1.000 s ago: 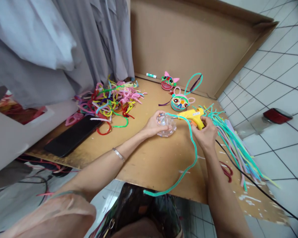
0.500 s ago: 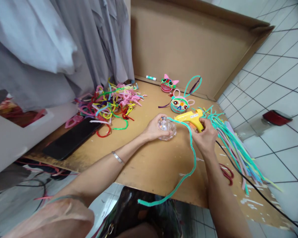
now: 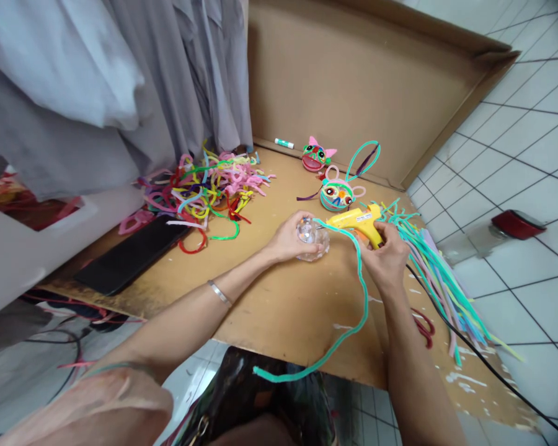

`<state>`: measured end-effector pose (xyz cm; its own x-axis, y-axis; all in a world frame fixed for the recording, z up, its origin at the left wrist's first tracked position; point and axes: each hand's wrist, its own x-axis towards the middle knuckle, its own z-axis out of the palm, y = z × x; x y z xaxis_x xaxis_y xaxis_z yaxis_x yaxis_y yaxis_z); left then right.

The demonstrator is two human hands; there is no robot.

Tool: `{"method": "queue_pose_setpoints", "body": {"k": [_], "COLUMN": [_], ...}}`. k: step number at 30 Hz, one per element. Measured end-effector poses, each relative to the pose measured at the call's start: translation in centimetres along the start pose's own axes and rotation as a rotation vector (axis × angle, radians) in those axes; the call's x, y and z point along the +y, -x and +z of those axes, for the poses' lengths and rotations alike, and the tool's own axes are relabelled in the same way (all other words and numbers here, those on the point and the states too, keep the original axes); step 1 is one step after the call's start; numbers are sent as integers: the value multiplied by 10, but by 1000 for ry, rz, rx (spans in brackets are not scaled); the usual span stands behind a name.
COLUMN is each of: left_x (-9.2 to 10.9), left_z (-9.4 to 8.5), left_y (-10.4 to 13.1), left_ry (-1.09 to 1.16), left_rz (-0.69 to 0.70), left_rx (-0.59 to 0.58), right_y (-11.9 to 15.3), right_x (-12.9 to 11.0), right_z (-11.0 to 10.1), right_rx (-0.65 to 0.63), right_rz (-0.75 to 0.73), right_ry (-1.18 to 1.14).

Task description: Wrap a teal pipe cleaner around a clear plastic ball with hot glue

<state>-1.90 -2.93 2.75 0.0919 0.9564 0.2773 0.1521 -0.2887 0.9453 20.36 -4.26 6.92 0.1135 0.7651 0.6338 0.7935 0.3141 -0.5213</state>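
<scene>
My left hand (image 3: 292,236) is wrapped round a clear, faceted ball-like piece (image 3: 315,240) above the middle of the table. My right hand (image 3: 385,254) grips a yellow glue gun (image 3: 357,219) by its handle, its nozzle pointing left at the clear piece. A long teal pipe cleaner (image 3: 363,291) runs from the top of the clear piece, curves down past the right hand and ends over the table's front edge. Behind the glue gun sits a teal face ornament (image 3: 337,194) with pink loop ears; a red face ornament (image 3: 314,157) with pink pointed ears stands farther back.
A tangle of coloured pipe cleaners (image 3: 214,186) and a black phone-like slab (image 3: 130,257) lie left. Straight pipe cleaners (image 3: 439,272), red-handled scissors (image 3: 423,327) and a black cord (image 3: 474,347) are right. A cardboard wall (image 3: 353,87) stands behind, near a glue stick (image 3: 284,143).
The view has shifted slightly. Both hands keep their holds, with the glue gun nozzle still at the clear piece.
</scene>
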Motion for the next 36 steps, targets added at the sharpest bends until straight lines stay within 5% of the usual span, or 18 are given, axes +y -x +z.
{"method": "queue_pose_setpoints", "body": {"k": [36], "left_x": [-8], "left_z": [-2], "left_y": [-1], "left_ry": [-49], "left_rz": [63], "left_rx": [14], "right_y": [0], "right_x": [2], "right_z": [0], "right_rx": [57], "right_rz": [-81], "right_ry": [-44]}}
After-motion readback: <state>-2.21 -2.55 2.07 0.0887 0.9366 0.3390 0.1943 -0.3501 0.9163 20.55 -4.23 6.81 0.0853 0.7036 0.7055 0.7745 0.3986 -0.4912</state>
